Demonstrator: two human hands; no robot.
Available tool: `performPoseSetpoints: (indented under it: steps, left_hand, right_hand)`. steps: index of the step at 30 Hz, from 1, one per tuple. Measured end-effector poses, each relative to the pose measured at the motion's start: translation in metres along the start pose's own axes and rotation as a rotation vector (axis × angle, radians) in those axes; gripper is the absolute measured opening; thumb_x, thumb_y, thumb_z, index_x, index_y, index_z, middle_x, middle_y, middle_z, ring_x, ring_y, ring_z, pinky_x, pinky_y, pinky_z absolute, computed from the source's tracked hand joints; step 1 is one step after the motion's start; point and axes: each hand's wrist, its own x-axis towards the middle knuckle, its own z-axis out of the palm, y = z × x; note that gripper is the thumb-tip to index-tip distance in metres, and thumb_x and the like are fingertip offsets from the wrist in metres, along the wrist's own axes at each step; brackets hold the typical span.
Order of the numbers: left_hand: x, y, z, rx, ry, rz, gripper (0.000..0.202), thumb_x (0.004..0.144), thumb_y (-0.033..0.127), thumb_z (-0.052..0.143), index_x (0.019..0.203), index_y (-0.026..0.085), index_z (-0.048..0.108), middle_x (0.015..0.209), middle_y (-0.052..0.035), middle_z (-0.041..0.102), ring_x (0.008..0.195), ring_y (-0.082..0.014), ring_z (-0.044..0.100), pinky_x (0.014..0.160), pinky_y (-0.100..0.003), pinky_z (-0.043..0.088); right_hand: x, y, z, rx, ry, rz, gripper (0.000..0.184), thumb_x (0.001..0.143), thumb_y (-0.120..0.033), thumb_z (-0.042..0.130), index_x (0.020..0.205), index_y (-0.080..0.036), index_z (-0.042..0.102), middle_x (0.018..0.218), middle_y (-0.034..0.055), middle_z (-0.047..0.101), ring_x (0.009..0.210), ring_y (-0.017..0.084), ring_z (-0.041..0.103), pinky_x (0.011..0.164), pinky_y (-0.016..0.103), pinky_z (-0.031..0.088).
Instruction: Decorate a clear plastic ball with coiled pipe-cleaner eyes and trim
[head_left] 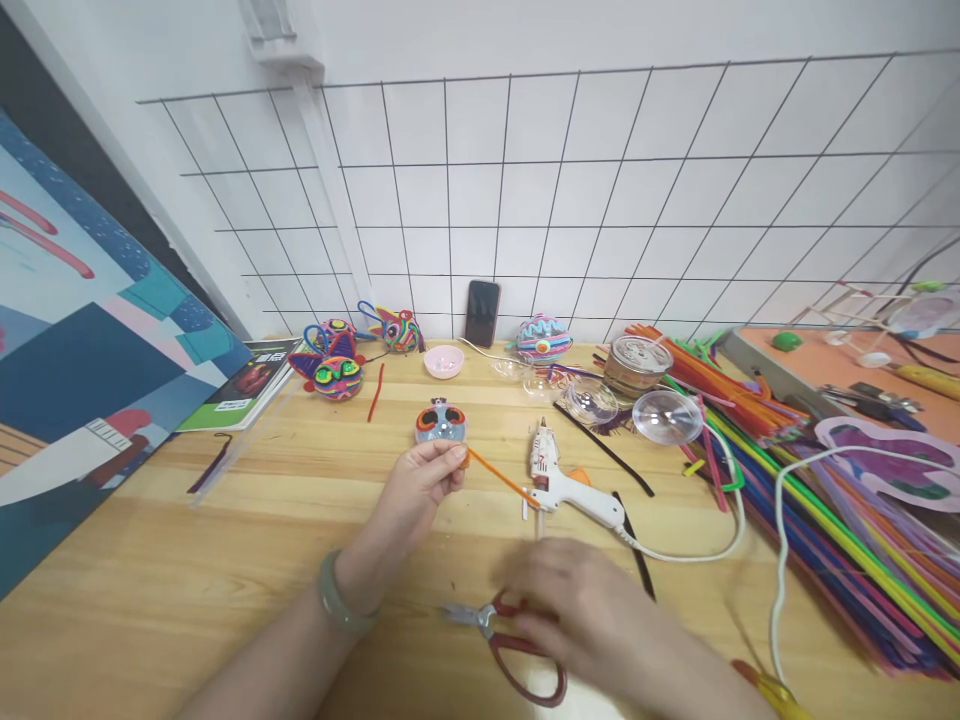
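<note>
The left hand (426,474) pinches an orange strip (506,480) above the desk's (225,570) middle; the blurred right hand (574,595) is at the scissors (486,622) near the front edge, grip unclear. Beyond lies a glue gun (577,495); toward the back edge, a pink bowl (443,370) and round tin (636,372), contents unclear. The book's (251,385) lettering is illegible.

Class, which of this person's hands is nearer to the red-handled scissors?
Right. The blurred right hand is at the handle end of the red-handled scissors; the left hand is farther forward, pinching an orange pipe cleaner.
</note>
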Motion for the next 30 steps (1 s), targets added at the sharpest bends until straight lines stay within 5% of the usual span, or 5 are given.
performPoseSetpoints:
  steps: [7, 13, 20, 24, 30]
  left_hand:
    - [0.001, -0.002, 0.000, -0.061, 0.026, 0.004, 0.017, 0.063, 0.022, 0.076, 0.068, 0.012, 0.063, 0.059, 0.0031, 0.055, 0.053, -0.0045, 0.048, 0.052, -0.017, 0.037]
    - [-0.001, -0.003, -0.001, -0.175, 0.008, -0.058, 0.013, 0.068, 0.016, 0.071, 0.070, 0.013, 0.058, 0.061, 0.0030, 0.053, 0.054, -0.0056, 0.049, 0.052, -0.017, 0.038]
    - [-0.006, 0.002, 0.003, -0.381, -0.065, -0.192, 0.008, 0.074, 0.014, 0.064, 0.074, 0.014, 0.056, 0.063, 0.0016, 0.053, 0.054, -0.0073, 0.049, 0.050, -0.019, 0.038]
    - [-0.010, 0.004, 0.005, -0.411, -0.092, -0.207, 0.007, 0.076, 0.014, 0.062, 0.073, 0.013, 0.056, 0.063, 0.0012, 0.053, 0.054, -0.0072, 0.048, 0.050, -0.019, 0.037]
    - [-0.015, -0.006, 0.011, -0.382, -0.138, -0.238, 0.009, 0.078, 0.016, 0.062, 0.072, 0.013, 0.056, 0.062, 0.0017, 0.051, 0.053, -0.0064, 0.047, 0.051, -0.019, 0.036]
  right_hand:
    - [-0.001, -0.016, 0.034, -0.178, -0.067, -0.075, 0.013, 0.083, -0.014, 0.050, 0.090, -0.019, 0.059, 0.081, 0.0049, 0.062, 0.075, 0.019, 0.057, 0.068, 0.029, 0.043]
    - [-0.001, -0.023, 0.017, 0.128, -0.055, 0.070, 0.023, 0.074, -0.006, 0.054, 0.091, -0.022, 0.054, 0.084, -0.0001, 0.061, 0.070, 0.013, 0.057, 0.063, 0.021, 0.044]
    - [0.001, -0.007, 0.019, 0.291, 0.263, 0.244, 0.024, 0.081, -0.014, 0.053, 0.104, -0.020, 0.055, 0.085, 0.0030, 0.067, 0.071, 0.014, 0.064, 0.066, 0.024, 0.051]
    - [-0.003, 0.011, 0.026, 0.145, 0.436, 0.171, 0.034, 0.084, -0.020, 0.056, 0.117, -0.020, 0.051, 0.097, 0.0073, 0.068, 0.084, 0.019, 0.065, 0.073, 0.029, 0.052]
    - [-0.001, 0.015, 0.018, -0.039, 0.451, 0.095, 0.035, 0.086, -0.023, 0.056, 0.120, -0.018, 0.049, 0.093, 0.0099, 0.064, 0.086, 0.023, 0.060, 0.076, 0.037, 0.051]
